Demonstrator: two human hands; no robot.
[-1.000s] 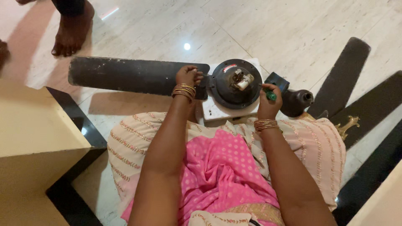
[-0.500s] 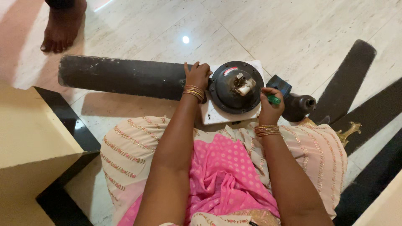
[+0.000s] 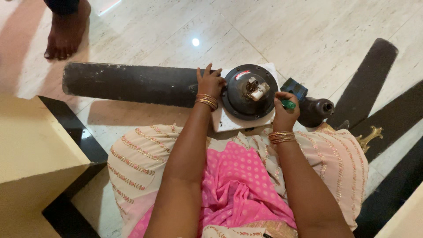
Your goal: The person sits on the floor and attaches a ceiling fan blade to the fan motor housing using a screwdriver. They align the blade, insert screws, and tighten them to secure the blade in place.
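open floor (image 3: pixel 282 31) beyond fan motor (image 3: pixel 249 91)

Pale marble-look floor tiles (image 3: pixel 308 26), glossy, w/ thin grout lines and a bright ceiling-light reflection (image 3: pixel 195 42). Black border strip (image 3: pixel 83 145) runs diag. at lower left, beside a cream-yellow furniture edge (image 3: pixel 31 150). Someone's bare foot (image 3: pixel 66 31) top left.
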